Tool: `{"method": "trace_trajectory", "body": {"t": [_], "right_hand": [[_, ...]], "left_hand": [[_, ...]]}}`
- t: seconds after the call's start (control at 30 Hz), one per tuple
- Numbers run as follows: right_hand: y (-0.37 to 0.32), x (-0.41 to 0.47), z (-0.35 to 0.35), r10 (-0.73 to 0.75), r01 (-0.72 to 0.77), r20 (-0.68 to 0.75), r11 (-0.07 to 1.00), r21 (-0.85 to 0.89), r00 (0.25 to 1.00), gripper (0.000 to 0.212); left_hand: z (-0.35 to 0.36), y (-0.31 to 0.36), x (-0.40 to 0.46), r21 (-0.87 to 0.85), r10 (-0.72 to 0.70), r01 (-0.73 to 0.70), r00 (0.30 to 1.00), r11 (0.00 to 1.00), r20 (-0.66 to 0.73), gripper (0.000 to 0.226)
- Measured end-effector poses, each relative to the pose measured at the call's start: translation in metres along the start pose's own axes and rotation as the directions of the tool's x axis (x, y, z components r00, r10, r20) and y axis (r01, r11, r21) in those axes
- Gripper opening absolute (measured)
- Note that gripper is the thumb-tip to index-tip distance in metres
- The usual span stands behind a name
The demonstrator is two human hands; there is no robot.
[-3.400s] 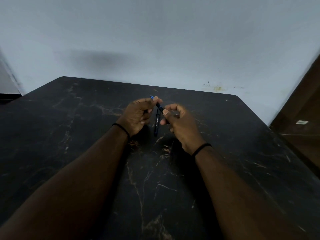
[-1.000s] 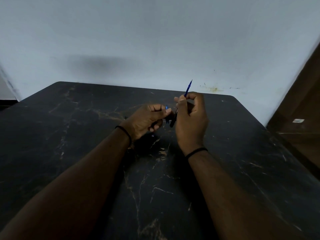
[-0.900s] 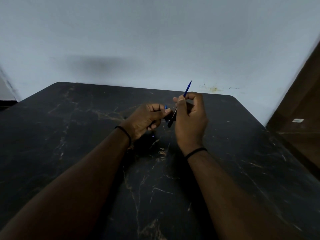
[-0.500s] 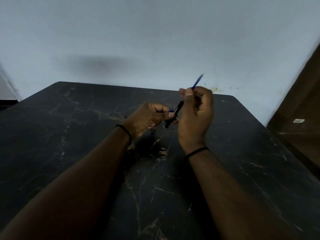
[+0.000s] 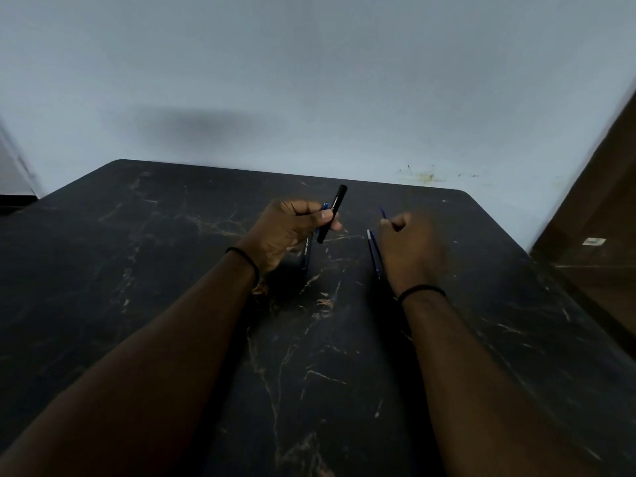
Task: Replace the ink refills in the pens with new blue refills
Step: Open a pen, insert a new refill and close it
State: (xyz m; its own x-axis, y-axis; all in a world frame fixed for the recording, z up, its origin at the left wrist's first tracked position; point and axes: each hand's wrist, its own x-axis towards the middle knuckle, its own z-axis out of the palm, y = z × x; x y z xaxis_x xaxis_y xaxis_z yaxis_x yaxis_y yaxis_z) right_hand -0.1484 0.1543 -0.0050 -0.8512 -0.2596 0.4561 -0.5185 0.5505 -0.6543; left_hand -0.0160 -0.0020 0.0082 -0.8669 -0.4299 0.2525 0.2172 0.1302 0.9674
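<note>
From the head camera, the left hand [image 5: 289, 228] pinches a black pen barrel [image 5: 332, 213] upright-tilted above the dark marble table [image 5: 137, 235], toward its far edge. The right hand [image 5: 409, 249] is curled around a thin blue refill [image 5: 382, 212]; other refills [image 5: 373, 253] lie just beside it.

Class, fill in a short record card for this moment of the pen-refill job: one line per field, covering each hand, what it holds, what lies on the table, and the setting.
Left hand: closed around a black pen barrel, tilted, far end raised; a small blue part shows beside it.
Right hand: closed on a thin blue refill, only its tip showing.
On the table: blue refills beside the right hand; another dark pen under the left hand.
Surface: dark marbled table.
Background: pale wall.
</note>
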Motion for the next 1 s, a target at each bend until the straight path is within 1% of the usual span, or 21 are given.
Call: {"method": "trace_trajectory", "body": {"t": [0.07,0.23,0.4,0.57,0.73,1.0], "right_hand": [[0.008,0.003,0.000,0.042,-0.039,0.059,0.998,-0.058,0.997,0.032],[0.013,0.004,0.002,0.094,-0.075,0.184,0.991,-0.107,0.978,0.034],[0.007,0.004,0.001,0.103,-0.084,0.188,0.991,-0.106,0.977,0.037],[0.008,0.003,0.001,0.107,-0.092,0.197,0.992,-0.084,0.974,0.034],[0.007,0.002,-0.002,0.120,-0.089,0.232,0.986,-0.140,0.965,0.031],[0.000,0.000,-0.002,0.101,-0.058,0.310,0.988,-0.144,0.945,0.031]], "left_hand": [[0.000,0.000,0.000,-0.005,-0.001,0.001,1.000,1.000,-0.005,0.017],[0.000,-0.002,0.001,-0.004,-0.012,0.012,1.000,1.000,-0.006,0.017],[-0.002,-0.003,0.001,-0.021,-0.028,0.028,0.999,0.999,-0.016,0.015],[-0.001,-0.002,0.001,-0.032,-0.037,0.036,0.999,0.999,-0.021,0.015],[0.000,-0.001,0.000,-0.022,-0.034,0.034,0.999,0.999,-0.035,0.015],[-0.002,-0.003,0.000,-0.039,-0.041,0.040,0.999,0.998,-0.032,0.015]]}}
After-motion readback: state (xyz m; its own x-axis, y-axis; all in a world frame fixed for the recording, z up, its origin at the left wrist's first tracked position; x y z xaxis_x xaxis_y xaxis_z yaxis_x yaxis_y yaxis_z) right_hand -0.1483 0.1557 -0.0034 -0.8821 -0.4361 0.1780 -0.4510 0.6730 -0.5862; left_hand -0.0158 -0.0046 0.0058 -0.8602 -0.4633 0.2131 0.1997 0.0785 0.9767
